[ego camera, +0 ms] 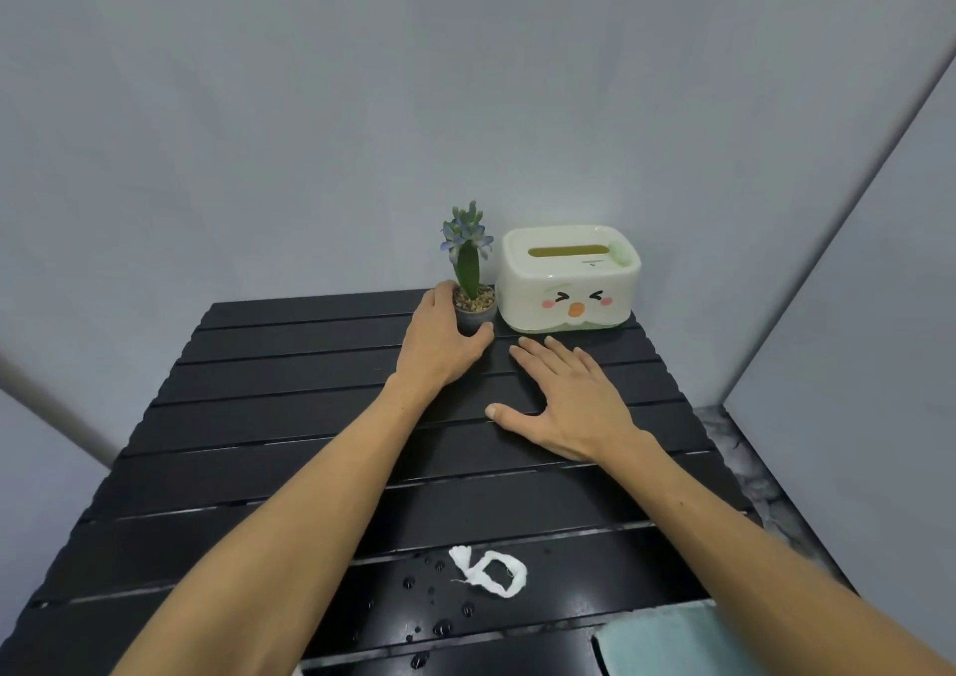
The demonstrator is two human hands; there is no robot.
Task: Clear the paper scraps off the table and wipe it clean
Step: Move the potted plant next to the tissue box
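A: At the far edge of the black slatted table [289, 406], what stands by the wall?

B: A small grey pot with a green cactus-like plant topped by bluish flowers [472, 282], and just to its right a cream-and-pale-green plastic tissue box with a cartoon face [566, 279]. The two nearly touch.

A: And the hands?

B: The left hand [439, 344] curls around the pot, thumb on its near side, fingers behind its left side. The right hand [564, 401] lies flat and spread wide on the slats, empty, just near of the tissue box.

A: Where is the paper?

B: A twisted white paper scrap [491, 569] looped like a ring lies at the near end of the table, between the two forearms, well apart from both hands. Water droplets [439, 623] dot the slats just left and near of it.

A: Anything else close by?

B: A pale teal cloth [667, 639] lies at the near right corner, partly under the right forearm. A marbled grey floor [750, 463] shows to the right of the table.
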